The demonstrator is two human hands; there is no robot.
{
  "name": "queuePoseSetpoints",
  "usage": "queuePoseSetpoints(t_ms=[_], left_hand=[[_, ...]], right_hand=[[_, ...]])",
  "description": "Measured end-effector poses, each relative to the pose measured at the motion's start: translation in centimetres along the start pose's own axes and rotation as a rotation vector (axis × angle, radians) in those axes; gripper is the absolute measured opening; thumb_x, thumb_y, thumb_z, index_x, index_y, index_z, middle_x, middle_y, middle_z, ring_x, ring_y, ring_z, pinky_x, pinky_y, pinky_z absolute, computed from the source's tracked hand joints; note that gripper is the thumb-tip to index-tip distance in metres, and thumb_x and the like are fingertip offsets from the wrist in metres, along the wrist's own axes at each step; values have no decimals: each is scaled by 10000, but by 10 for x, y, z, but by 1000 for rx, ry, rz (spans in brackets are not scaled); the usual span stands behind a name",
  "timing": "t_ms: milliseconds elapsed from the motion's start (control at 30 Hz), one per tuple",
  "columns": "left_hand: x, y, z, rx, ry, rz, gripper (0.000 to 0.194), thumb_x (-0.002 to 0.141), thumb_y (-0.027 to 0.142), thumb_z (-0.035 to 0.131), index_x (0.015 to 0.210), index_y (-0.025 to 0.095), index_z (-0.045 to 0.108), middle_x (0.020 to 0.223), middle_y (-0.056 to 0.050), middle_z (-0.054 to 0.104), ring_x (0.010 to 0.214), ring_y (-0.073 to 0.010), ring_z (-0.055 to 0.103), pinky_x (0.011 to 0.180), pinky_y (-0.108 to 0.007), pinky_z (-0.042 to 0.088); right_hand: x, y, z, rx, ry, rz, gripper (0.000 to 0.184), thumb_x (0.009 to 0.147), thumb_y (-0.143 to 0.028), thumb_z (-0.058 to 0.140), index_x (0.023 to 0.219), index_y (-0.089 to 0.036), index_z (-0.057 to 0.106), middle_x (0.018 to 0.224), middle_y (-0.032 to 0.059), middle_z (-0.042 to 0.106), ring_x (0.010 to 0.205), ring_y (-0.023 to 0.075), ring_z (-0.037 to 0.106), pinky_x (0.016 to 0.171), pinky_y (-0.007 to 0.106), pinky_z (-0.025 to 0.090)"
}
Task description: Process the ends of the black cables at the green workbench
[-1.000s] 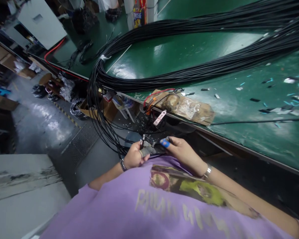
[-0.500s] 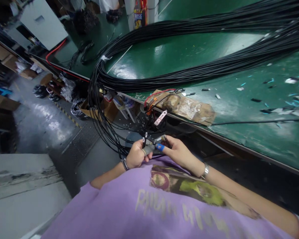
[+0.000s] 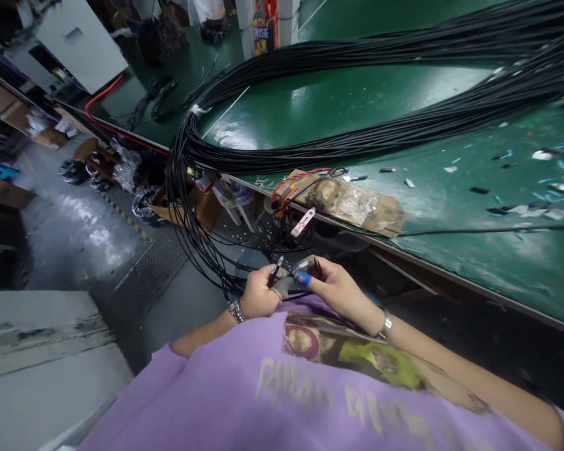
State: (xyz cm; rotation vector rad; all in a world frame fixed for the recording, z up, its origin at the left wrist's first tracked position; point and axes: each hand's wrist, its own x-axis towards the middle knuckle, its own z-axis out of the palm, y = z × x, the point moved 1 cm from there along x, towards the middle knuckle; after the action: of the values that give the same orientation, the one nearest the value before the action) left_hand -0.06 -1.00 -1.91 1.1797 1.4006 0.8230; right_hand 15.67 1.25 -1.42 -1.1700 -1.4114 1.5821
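Note:
My left hand point(image 3: 259, 293) is closed on a black cable point(image 3: 275, 274), whose pale stripped-looking tip points up between thumb and fingers. Grey tape wraps a finger of this hand. My right hand point(image 3: 341, 288), with blue tape point(image 3: 302, 278) round its thumb, is closed beside it, fingertips nearly touching the left ones. Something small and dark shows among the right fingers; I cannot make out what it is. Loose black cables point(image 3: 202, 250) hang from the bench edge down to the left hand.
A long bundle of black cables point(image 3: 272, 160) loops across the green bench point(image 3: 301, 125). At the bench edge lies a taped cardboard piece point(image 3: 361, 203) with red and orange wires and a pink-white strip point(image 3: 303, 223). Scraps point(image 3: 540, 210) litter the right. A cardboard box point(image 3: 207, 210) stands below.
The left fingers have shifted round the cable, and its tip now leans further right. The right hand has hardly moved.

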Motion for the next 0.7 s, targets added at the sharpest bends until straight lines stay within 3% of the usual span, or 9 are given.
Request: queuePoseSetpoints(t_ms=[367, 700], left_hand=[[0, 6, 2, -134, -92, -171, 404, 622, 506, 704, 654, 163, 494, 459, 48, 527, 335, -48, 421, 355, -167, 287], [4, 3, 2, -271, -150, -118, 451, 556, 532, 757, 638, 150, 532, 487, 27, 560, 431, -64, 482, 455, -194, 394]], right_hand=[[2, 9, -1, 69, 35, 78, 375, 654, -530, 697, 698, -182, 565, 643, -22, 553, 616, 124, 485, 626, 281, 448], [1, 3, -3, 59, -78, -21, 343, 669, -497, 713, 785, -189, 618, 738, 13, 647, 680, 161, 582, 694, 329, 516]])
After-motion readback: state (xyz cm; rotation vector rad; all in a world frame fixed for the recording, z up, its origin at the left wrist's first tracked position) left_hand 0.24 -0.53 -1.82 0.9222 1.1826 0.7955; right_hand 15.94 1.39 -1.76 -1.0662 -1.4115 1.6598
